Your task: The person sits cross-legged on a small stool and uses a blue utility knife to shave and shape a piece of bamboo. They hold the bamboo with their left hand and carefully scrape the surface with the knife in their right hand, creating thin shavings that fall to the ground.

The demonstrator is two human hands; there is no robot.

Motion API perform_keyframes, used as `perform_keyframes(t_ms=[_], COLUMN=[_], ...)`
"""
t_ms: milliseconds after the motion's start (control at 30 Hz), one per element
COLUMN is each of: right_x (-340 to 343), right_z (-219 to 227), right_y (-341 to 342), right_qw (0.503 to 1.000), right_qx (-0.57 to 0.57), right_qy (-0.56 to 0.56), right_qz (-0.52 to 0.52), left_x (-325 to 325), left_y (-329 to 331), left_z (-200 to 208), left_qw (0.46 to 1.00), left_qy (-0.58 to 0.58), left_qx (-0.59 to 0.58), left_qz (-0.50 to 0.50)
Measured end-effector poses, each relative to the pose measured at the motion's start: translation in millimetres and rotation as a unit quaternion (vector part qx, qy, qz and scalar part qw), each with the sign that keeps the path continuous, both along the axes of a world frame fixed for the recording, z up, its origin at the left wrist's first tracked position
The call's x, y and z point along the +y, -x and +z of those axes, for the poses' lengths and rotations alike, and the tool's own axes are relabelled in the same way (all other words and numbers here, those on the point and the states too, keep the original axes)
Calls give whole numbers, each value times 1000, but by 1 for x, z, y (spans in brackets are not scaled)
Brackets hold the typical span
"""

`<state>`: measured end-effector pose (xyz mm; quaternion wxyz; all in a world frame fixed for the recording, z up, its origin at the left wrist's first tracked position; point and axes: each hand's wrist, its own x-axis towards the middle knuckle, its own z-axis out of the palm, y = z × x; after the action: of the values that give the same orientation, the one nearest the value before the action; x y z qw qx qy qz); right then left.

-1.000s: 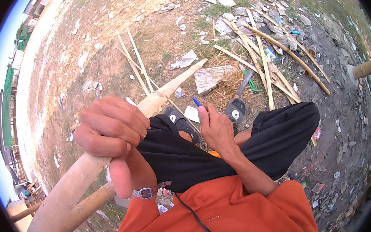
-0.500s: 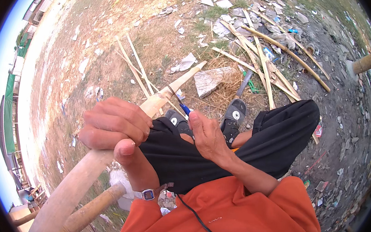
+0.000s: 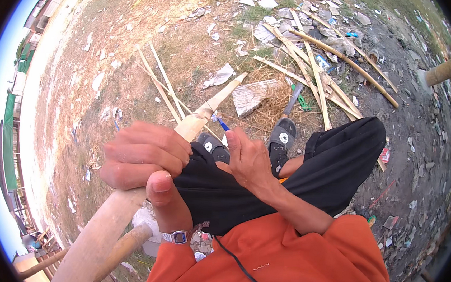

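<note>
My left hand (image 3: 142,158) is wrapped around a long pale bamboo pole (image 3: 206,110) that runs from the lower left up to a slanted cut tip near the middle. A wristwatch (image 3: 178,236) sits on that wrist. My right hand (image 3: 247,161) hovers with fingers straight and apart, just right of the pole, above my black-trousered knee (image 3: 335,160); it holds nothing. A blue pen-like object (image 3: 221,123) lies on the ground just beyond the hand's fingertips. My two dark slip-on shoes (image 3: 281,140) rest on the dry ground below.
Split bamboo strips (image 3: 315,74) and a longer stick lie crossed on the ground ahead with scraps of paper and litter. A second pole (image 3: 127,244) lies under the first. A post (image 3: 445,71) stands at the far right. Sheds line the left rim.
My right hand has lifted off my knee and opened, moving up toward the pole. My left hand keeps its grip; the pole has shifted slightly.
</note>
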<state>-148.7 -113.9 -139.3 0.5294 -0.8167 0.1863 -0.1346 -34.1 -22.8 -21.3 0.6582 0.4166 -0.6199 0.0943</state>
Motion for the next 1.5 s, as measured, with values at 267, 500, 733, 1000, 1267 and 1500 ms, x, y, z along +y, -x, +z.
perform_keyframes(t_ms=[267, 500, 733, 1000, 1267, 1500], right_x=[-9, -22, -20, -29, -40, -42], right_z=[-15, -50, -69, -91, -100, -122], right_y=[-15, -29, -39, -50, -63, -69], right_qw=[999, 996, 997, 993, 986, 985], right_qx=[29, 57, 35, 91, 147, 144], right_qy=[38, 60, 49, 50, 51, 41], right_qz=[-11, -32, -43, -55, -67, -83], left_x=[2, 6, 7, 9, 10, 19], left_y=[-6, -7, -8, -13, -13, -21], left_z=[3, 2, 1, 0, -1, -3], left_qw=[1000, 999, 998, 996, 996, 994], left_qy=[-5, 3, 19, 36, 31, 39], left_qx=[-16, 3, 36, 51, 46, 87], left_qz=[7, 40, 56, 62, 71, 56])
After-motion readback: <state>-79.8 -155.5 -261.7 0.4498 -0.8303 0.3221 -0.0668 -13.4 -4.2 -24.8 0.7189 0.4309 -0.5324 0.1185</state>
